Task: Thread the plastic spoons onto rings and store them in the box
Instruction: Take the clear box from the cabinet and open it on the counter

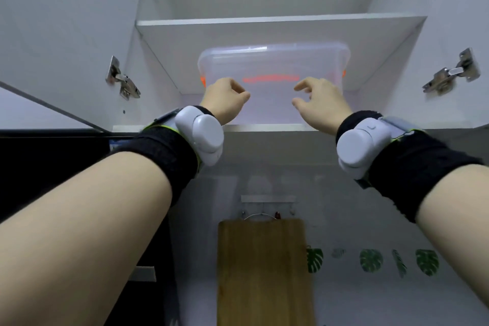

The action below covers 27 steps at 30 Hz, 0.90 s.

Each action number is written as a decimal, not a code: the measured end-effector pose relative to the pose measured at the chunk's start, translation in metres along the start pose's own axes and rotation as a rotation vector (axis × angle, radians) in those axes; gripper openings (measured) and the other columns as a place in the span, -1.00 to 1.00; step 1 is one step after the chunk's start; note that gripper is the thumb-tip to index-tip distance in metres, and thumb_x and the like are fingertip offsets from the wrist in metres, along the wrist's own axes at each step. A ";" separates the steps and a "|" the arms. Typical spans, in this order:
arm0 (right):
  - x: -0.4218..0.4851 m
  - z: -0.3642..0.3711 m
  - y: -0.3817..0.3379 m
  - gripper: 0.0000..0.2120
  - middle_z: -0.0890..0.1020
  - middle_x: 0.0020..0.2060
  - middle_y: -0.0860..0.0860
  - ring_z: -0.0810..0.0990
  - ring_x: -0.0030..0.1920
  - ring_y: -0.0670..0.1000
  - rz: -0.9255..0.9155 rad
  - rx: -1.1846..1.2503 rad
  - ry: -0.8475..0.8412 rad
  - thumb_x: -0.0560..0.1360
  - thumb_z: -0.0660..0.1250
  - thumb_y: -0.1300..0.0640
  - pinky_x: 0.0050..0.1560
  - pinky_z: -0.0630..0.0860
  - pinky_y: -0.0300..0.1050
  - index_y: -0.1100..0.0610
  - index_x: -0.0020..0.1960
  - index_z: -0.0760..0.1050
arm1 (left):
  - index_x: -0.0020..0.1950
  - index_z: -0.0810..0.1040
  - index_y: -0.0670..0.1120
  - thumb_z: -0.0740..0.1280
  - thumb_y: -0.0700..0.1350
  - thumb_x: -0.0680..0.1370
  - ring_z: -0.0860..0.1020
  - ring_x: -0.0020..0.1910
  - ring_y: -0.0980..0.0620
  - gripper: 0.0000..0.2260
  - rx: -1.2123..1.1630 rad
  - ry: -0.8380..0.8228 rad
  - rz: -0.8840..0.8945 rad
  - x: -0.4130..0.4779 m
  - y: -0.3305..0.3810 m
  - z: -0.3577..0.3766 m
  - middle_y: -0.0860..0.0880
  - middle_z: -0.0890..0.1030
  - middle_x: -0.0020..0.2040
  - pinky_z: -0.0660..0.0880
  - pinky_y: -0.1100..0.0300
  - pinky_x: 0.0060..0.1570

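Fingers (235,86) on the left hand (225,100) are curled in tight toward the palm, thumb poking out to the side, and nothing is held in them. Over on the right hand (321,104) the fingers (304,86) are looser, half spread and bent, with thumb and forefinger apart and gripping nothing. Both hands are raised right in front of the storage box (272,61); whether any fingertip touches its front wall, I can't tell from this angle.

The box is translucent plastic and sits on the bottom board (264,127) of an open wall cabinet, pushed back under the upper shelf (264,21). An orange handle (270,78) glows through the plastic, and an orange latch (203,81) shows at the left end. What's inside is too hazy to make out.

Each wrist wears a black band with a white device, left (201,135) and right (360,143). The cabinet doors stand wide open, with metal hinges on the left (121,81) and right (452,71).

Below the cabinet, a wooden cutting board (262,272) hangs against the wall, with green leaf stickers (370,259) in a row beside it. A dark panel (53,167) fills the left side behind the forearm.
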State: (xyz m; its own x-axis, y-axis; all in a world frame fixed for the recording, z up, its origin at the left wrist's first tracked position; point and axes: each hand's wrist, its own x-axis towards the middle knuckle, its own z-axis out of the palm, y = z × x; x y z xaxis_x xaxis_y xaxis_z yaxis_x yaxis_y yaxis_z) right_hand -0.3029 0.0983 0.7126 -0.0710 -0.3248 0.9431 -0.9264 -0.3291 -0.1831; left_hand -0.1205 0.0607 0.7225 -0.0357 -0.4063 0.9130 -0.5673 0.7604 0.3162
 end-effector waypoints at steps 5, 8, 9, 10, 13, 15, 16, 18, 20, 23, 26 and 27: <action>0.033 0.017 0.007 -0.48 0.24 0.37 0.16 0.19 0.41 0.20 0.037 -0.145 0.112 0.49 0.30 -0.03 0.38 0.19 0.10 0.06 0.39 0.27 | 0.39 0.26 -0.11 0.35 0.07 0.50 0.35 0.35 -0.15 -0.44 0.013 0.040 -0.064 0.030 -0.025 0.001 -0.15 0.27 0.38 0.35 0.01 0.33; 0.052 0.028 0.010 -0.25 0.12 0.43 0.19 0.08 0.45 0.21 0.146 -0.190 0.166 0.41 0.34 -0.22 0.37 0.16 0.17 0.04 0.45 0.14 | 0.46 0.12 -0.13 0.40 0.18 0.43 0.31 0.38 -0.18 -0.23 0.009 0.059 -0.138 0.050 -0.042 0.002 -0.17 0.19 0.41 0.31 -0.01 0.36; 0.059 0.032 0.012 -0.18 0.07 0.45 0.21 0.05 0.47 0.21 0.191 -0.193 0.176 0.38 0.34 -0.27 0.37 0.15 0.20 0.04 0.48 0.08 | 0.47 0.09 -0.14 0.41 0.21 0.41 0.30 0.39 -0.19 -0.17 0.014 0.052 -0.166 0.057 -0.048 0.002 -0.18 0.19 0.41 0.30 -0.01 0.35; 0.065 0.035 0.014 -0.11 0.02 0.48 0.22 0.01 0.49 0.22 0.235 -0.192 0.186 0.37 0.33 -0.31 0.38 0.13 0.24 0.03 0.50 0.02 | 0.48 0.06 -0.16 0.40 0.24 0.39 0.30 0.40 -0.18 -0.13 0.015 0.035 -0.195 0.063 -0.054 0.003 -0.19 0.21 0.43 0.29 -0.01 0.35; 0.078 0.041 0.019 0.01 -0.06 0.50 0.27 -0.06 0.51 0.26 0.332 -0.108 0.250 0.34 0.34 -0.35 0.43 0.05 0.27 0.07 0.53 -0.11 | 0.51 -0.05 -0.19 0.37 0.32 0.38 0.33 0.39 -0.16 -0.03 -0.027 -0.016 -0.266 0.077 -0.069 0.006 -0.14 0.27 0.45 0.33 0.03 0.28; 0.084 0.041 0.023 0.02 0.06 0.45 0.33 0.07 0.47 0.31 0.395 -0.046 0.301 0.35 0.33 -0.34 0.45 0.06 0.20 0.13 0.53 -0.11 | 0.51 -0.06 -0.21 0.34 0.35 0.38 0.35 0.37 -0.14 -0.01 -0.044 -0.029 -0.289 0.082 -0.076 0.009 -0.12 0.29 0.44 0.36 0.05 0.21; 0.086 0.041 0.026 0.02 0.14 0.41 0.34 0.15 0.43 0.32 0.428 -0.035 0.309 0.36 0.32 -0.35 0.45 0.09 0.19 0.16 0.53 -0.09 | 0.51 -0.04 -0.21 0.33 0.36 0.38 0.35 0.37 -0.14 -0.01 -0.050 -0.038 -0.297 0.084 -0.080 0.011 -0.12 0.30 0.44 0.36 0.05 0.21; 0.087 0.039 0.029 0.00 0.21 0.37 0.36 0.26 0.37 0.34 0.491 -0.014 0.289 0.38 0.29 -0.35 0.42 0.16 0.19 0.18 0.52 -0.09 | 0.50 0.01 -0.21 0.33 0.36 0.37 0.33 0.40 -0.12 -0.03 -0.063 -0.064 -0.302 0.088 -0.085 0.014 -0.10 0.29 0.44 0.37 0.04 0.28; 0.087 0.040 0.031 -0.03 0.23 0.36 0.36 0.32 0.34 0.32 0.527 0.014 0.264 0.40 0.29 -0.32 0.35 0.22 0.15 0.20 0.51 -0.08 | 0.50 0.08 -0.19 0.34 0.36 0.37 0.32 0.41 -0.10 -0.06 -0.077 -0.106 -0.289 0.091 -0.089 0.017 -0.09 0.30 0.45 0.35 0.01 0.34; 0.085 0.042 0.030 -0.07 0.22 0.36 0.34 0.33 0.32 0.32 0.527 0.016 0.239 0.42 0.30 -0.28 0.33 0.23 0.13 0.22 0.50 -0.07 | 0.49 0.15 -0.16 0.34 0.34 0.38 0.35 0.39 -0.10 -0.11 -0.070 -0.144 -0.252 0.095 -0.090 0.021 -0.07 0.34 0.43 0.36 -0.02 0.35; 0.083 0.040 0.029 -0.15 0.23 0.35 0.32 0.32 0.33 0.32 0.525 0.048 0.259 0.43 0.30 -0.26 0.32 0.23 0.12 0.23 0.45 0.03 | 0.46 0.22 -0.14 0.33 0.35 0.38 0.40 0.34 -0.11 -0.16 -0.069 -0.134 -0.237 0.097 -0.091 0.021 -0.07 0.40 0.38 0.40 -0.02 0.32; 0.082 0.038 0.028 -0.16 0.23 0.35 0.31 0.32 0.33 0.32 0.527 0.061 0.263 0.43 0.30 -0.26 0.32 0.24 0.12 0.23 0.44 0.05 | 0.45 0.25 -0.14 0.33 0.36 0.38 0.42 0.32 -0.11 -0.18 -0.076 -0.130 -0.235 0.096 -0.091 0.019 -0.07 0.43 0.36 0.41 -0.02 0.31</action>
State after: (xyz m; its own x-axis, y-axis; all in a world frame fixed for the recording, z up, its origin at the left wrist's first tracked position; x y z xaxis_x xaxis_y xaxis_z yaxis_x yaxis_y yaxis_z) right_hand -0.3209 0.0287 0.7736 -0.6124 -0.2301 0.7563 -0.7189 -0.2360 -0.6539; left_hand -0.0884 -0.0571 0.7767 -0.0187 -0.6339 0.7732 -0.5090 0.6716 0.5383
